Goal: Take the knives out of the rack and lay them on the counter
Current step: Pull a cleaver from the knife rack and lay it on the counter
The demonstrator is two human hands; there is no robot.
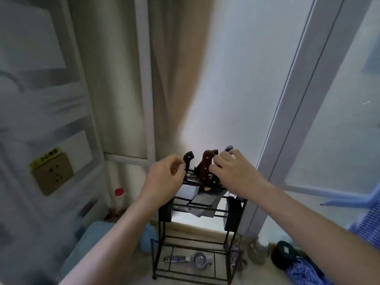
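Left hand point(164, 177) pinching black handle point(188, 161) at rack point(197, 229) top, frame centre; right hand point(232, 171) loosely curled over brown handle point(205, 167); strainer point(198, 261) on rack's bottom shelf; socket point(52, 172) left

The right hand point(232, 171) covers most of two dark knife handles point(228, 149) at the rack point(236, 204). Motion blur softens the blades point(202, 199), so their count stays unclear. The left hand point(164, 177) may touch the black handle point(188, 161); contact is unclear.
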